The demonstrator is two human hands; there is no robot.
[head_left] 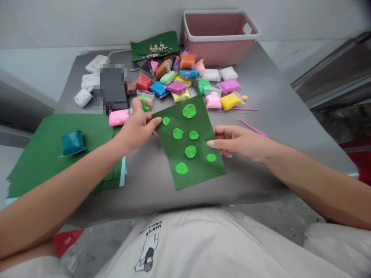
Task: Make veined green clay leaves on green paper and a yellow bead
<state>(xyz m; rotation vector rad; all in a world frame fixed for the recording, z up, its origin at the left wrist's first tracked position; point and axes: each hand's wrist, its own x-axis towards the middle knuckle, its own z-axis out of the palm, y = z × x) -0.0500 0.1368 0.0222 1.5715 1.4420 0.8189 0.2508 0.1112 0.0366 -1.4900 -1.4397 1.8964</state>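
A dark green sheet of card point(199, 129) is held up at a tilt over the grey table. Several bright green flattened clay discs point(190, 151) of different sizes are stuck on it. My left hand point(138, 125) pinches the card's upper left edge, thumb on top. A small bit of bright green clay point(145, 105) shows at that hand's curled fingers. On the right edge, my right hand point(236, 142) grips the card between its thumb and the fingers behind it. Close beyond the left hand lies a pink clay packet point(119, 117).
Several coloured clay packets point(177, 87) lie heaped at the back, before a pink basket point(218, 48). Green card sheets point(37, 150) with a teal packet point(73, 143) cover the left. Pink tools point(252, 127) lie right; a dark device point(116, 87) and white earphone case point(83, 97) sit back left.
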